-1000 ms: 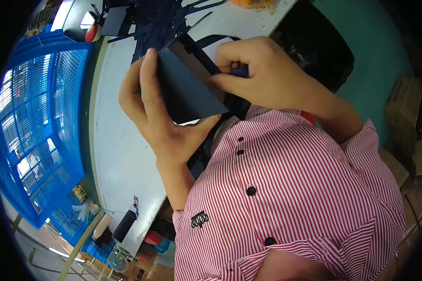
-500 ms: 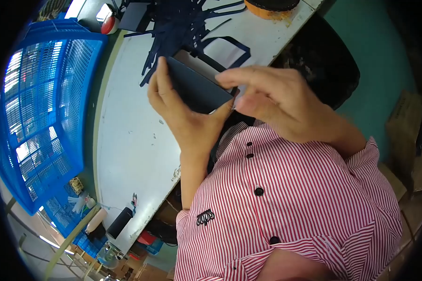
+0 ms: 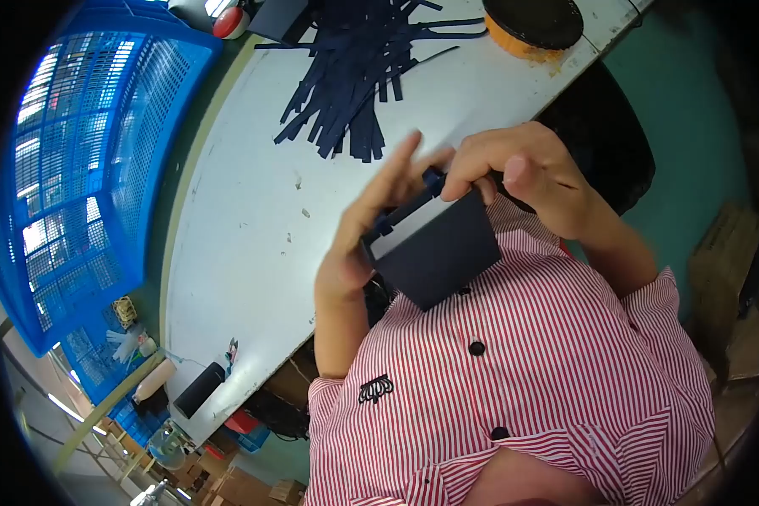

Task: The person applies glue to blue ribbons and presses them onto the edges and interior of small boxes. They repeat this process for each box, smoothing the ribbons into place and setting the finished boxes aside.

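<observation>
A small dark navy box with a pale inside is tilted close to my striped shirt. Dark ribbon shows at its upper rim, with another bit near its left end. My left hand supports the box at the left end and far side; its fingers reach upward, smeared by motion, and its thumb is hidden. At the upper right corner, my right hand has its bent fingers on the rim, while its thumb sticks up away from the box.
A pile of navy ribbon strips lies on the white table. Behind it stands an orange tub with a black top. A blue plastic basket is at the left. A black spool sits near the table's lower end.
The box has come nearer my chest and turned, its outer face now toward me. A ribbon loop that stretched beyond the box is now gathered at its rim. Both hands have shifted with it.
</observation>
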Demonstrator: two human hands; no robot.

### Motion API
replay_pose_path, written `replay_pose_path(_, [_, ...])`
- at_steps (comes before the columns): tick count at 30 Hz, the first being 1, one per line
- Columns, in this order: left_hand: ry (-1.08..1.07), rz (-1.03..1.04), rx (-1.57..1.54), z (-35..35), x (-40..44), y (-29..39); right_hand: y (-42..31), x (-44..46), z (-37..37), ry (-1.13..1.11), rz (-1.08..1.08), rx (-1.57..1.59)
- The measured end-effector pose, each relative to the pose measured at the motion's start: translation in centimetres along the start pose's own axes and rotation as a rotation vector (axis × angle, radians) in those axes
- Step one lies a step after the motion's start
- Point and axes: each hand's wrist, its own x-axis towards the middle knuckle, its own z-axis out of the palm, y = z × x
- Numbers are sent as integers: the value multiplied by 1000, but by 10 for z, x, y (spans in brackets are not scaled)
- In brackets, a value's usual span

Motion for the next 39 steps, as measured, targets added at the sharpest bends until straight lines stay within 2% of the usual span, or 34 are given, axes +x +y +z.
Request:
replay_pose_path(1, [-44, -21, -90, -2, -4, -7, 1, 1, 0, -5, -4, -11])
replay_pose_path(3, [93, -90, -357, 7, -17, -14, 3, 2, 1, -30, -4, -26])
replay_pose_path(5, [164, -72, -439, 17, -24, -19, 10, 8, 7, -35, -59, 29])
replay_pose_path(6, [120, -108, -511, 6, -27, -27, 12, 12, 11, -37, -84, 56])
replay_pose_path(9, [309, -55, -581, 13, -30, -2, 0, 35, 14, 24, 245, 204])
replay_pose_path(10, [312, -58, -493, 6, -35, -2, 12, 46, 12, 81, 246, -179])
replay_pose_path(13, [359, -51, -301, -8, -36, -5, 79, 77, 4, 89, -362, -1025])
replay_pose_path(16, [365, -83, -244, -10, -44, 3, 96, 97, 15, -63, -380, -1212])
replay_pose_path(18, [357, -88, -318, -8, -46, 0, 100, 102, 14, -160, -347, -1245])
replay_pose_path(19, [370, -83, -346, -17, -50, -7, 103, 107, 15, -190, -313, -1214])
replay_pose_path(20, [405, -114, -251, -23, -51, -8, 116, 106, 16, -69, -437, -1170])
replay_pose_path(21, [410, -132, -143, -22, -49, 4, 106, 107, 17, -112, -324, -1115])
replay_pose_path(22, [379, -56, -100, -22, -45, 12, 100, 108, 17, -152, -334, -1097])
replay_pose_path(23, [371, 38, 19, -28, -44, 3, 88, 109, 19, -181, -222, -905])
replay_pose_path(27, [287, 97, -2, -35, -30, 22, 52, 109, 19, -190, 272, -419])
replay_pose_path(29, [258, 90, -27, -35, -29, 26, 43, 108, 20, -248, 351, -319])
replay_pose_path(30, [245, 72, -38, -34, -29, 26, 41, 107, 21, -281, 299, -277])
replay_pose_path(33, [239, 12, 6, -33, -31, 28, 39, 101, 21, -275, 339, -214])
replay_pose_path(34, [243, 33, -7, -32, -30, 27, 41, 97, 25, -222, 317, -192])
replay_pose_path(38, [235, -1, 80, -37, -31, 14, 53, 85, 8, -239, 397, -64])
replay_pose_path(39, [233, 60, 101, -36, -31, 17, 52, 83, 3, -260, 422, -65])
